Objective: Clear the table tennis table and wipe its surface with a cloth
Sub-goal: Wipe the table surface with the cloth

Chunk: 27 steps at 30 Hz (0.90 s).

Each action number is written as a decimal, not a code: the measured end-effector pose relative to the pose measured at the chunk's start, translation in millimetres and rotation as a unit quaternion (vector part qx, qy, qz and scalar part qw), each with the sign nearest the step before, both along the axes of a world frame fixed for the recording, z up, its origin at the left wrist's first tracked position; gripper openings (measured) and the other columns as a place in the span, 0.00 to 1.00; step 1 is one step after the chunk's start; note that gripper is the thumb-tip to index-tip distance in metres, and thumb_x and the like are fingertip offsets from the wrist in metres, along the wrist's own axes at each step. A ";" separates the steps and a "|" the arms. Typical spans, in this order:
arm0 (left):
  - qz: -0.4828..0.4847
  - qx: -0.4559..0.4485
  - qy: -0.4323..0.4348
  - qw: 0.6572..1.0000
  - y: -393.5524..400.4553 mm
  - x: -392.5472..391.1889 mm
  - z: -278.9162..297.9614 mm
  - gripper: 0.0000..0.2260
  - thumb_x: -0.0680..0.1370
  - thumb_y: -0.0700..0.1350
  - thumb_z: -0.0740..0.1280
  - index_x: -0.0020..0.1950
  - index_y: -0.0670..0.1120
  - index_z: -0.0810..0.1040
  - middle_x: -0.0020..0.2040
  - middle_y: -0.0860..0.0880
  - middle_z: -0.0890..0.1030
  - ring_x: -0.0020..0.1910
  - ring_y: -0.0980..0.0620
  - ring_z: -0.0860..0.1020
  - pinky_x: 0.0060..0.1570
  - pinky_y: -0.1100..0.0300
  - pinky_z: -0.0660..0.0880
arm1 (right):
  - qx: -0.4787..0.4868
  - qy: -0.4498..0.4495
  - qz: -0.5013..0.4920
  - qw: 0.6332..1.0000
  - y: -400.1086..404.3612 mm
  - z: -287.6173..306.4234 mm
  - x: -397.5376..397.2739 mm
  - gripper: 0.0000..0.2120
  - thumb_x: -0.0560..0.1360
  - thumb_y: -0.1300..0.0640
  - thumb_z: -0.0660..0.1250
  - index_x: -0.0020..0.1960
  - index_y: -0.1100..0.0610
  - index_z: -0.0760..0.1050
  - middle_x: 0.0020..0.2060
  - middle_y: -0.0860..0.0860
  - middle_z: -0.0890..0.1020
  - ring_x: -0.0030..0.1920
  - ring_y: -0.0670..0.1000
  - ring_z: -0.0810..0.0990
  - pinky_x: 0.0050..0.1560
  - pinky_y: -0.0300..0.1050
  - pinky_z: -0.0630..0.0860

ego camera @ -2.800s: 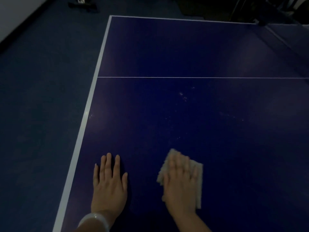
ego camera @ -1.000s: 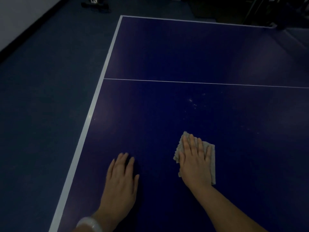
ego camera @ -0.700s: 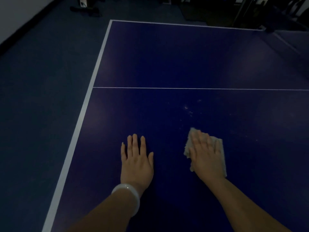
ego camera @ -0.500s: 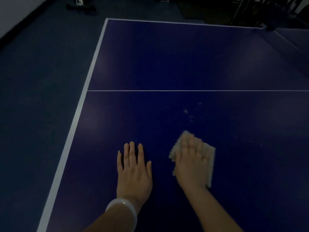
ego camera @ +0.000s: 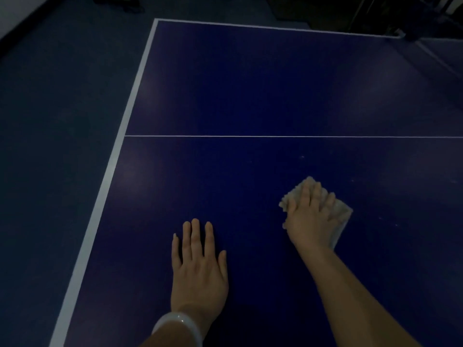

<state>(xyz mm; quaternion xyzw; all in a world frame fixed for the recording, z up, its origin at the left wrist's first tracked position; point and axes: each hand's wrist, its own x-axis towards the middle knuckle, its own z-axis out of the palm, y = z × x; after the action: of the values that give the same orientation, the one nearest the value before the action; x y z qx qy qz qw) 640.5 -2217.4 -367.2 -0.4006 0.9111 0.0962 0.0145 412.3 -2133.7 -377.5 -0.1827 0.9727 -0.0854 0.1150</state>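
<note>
At lower centre the left hand (ego camera: 199, 266) lies flat on the blue table tennis table (ego camera: 250, 83); at right, the right hand (ego camera: 309, 216) presses a beige cloth (ego camera: 342, 212) flat.

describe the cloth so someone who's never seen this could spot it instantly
On the dark blue table tennis table, look at the near half, below the thin white line. The cloth lies flat under the right hand: pale beige, nubby, the only fabric there.

One table tennis table (ego camera: 250, 96) is seen, crossed by one thin white line (ego camera: 275, 136). Two hands are counted: one left hand (ego camera: 199, 269) and one right hand (ego camera: 309, 219). One cloth (ego camera: 342, 211) and one pale bracelet (ego camera: 179, 325) are shown.
</note>
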 end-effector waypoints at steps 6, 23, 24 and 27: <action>0.001 -0.010 -0.005 1.000 -0.9 -0.8 -0.1 0.28 0.80 0.55 0.45 0.76 0.43 0.62 0.76 0.41 0.61 0.77 0.43 0.57 0.73 0.43 0.52 | 0.002 0.008 0.246 0.969 -108.7 5.0 14.4 0.38 0.82 0.47 0.56 0.78 0.49 0.32 0.78 0.47 0.34 0.77 0.57 0.32 0.73 0.70 0.39; 0.007 -0.009 0.004 1.000 1.7 -2.0 -2.0 0.30 0.78 0.58 0.32 0.79 0.48 0.39 0.79 0.44 0.40 0.77 0.48 0.34 0.75 0.46 0.34 | -0.035 0.077 0.237 0.968 -39.4 1.7 22.3 0.38 0.79 0.48 0.58 0.80 0.51 0.39 0.80 0.51 0.46 0.79 0.57 0.45 0.75 0.67 0.46; 0.006 -0.011 0.006 1.000 1.9 -2.2 -2.0 0.30 0.79 0.58 0.34 0.79 0.48 0.41 0.79 0.44 0.41 0.77 0.47 0.35 0.75 0.46 0.35 | -0.023 0.088 0.298 0.950 -33.4 -1.8 40.0 0.35 0.80 0.44 0.51 0.79 0.47 0.34 0.79 0.48 0.41 0.79 0.55 0.41 0.75 0.66 0.40; 0.008 -0.010 0.016 1.000 2.2 -1.0 -3.3 0.28 0.81 0.58 0.38 0.79 0.47 0.43 0.80 0.44 0.43 0.78 0.47 0.37 0.75 0.46 0.37 | 0.002 0.138 0.357 0.924 10.0 -1.9 27.7 0.37 0.79 0.42 0.53 0.79 0.45 0.34 0.80 0.48 0.47 0.79 0.54 0.49 0.75 0.64 0.46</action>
<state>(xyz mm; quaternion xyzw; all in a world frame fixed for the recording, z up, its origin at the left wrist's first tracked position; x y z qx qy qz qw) 639.5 -2215.2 -370.5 -0.4062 0.9090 0.0938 -0.0044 440.0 -2123.7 -379.5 -0.5280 0.8492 -0.0101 0.0027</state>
